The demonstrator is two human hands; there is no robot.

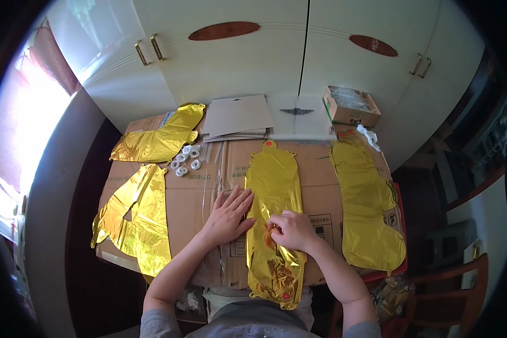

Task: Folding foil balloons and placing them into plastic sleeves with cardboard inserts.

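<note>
A flat gold foil balloon (273,174), long and narrow, lies lengthwise in front of me, its near end hanging at the table's front edge. My left hand (228,219) rests palm down along its left edge, fingers stretched out and partly on the cardboard. With closed fingers, my right hand (293,230) pinches the foil at the middle of the balloon, where it is creased. To the left lies an A-shaped gold foil balloon (152,211), and behind it another gold foil balloon (158,142). A further gold foil balloon (363,194) lies flat on the right.
Cardboard (197,194) covers the table. Several small white rolls (195,164) lie at the back left, near a stack of grey sheets (239,117) and a translucent plastic bag (304,125). An open carton (352,115) stands back right. A wooden chair (479,281) is at right.
</note>
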